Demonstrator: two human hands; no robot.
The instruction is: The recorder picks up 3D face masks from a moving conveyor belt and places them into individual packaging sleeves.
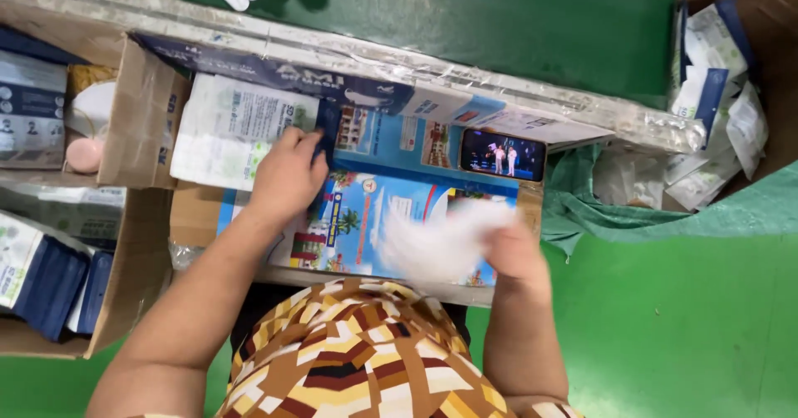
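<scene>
Two hands: left hand on white packet; right hand grips blurred white piece.

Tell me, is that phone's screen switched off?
No. The phone, propped at the back of the work surface, has a lit screen showing small figures on a stage.

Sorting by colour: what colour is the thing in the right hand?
White, blurred, in the right hand; head view.

The left hand rests on a white packet; the right hand holds a blurred white cloth over a blue board, phone beside.
</scene>
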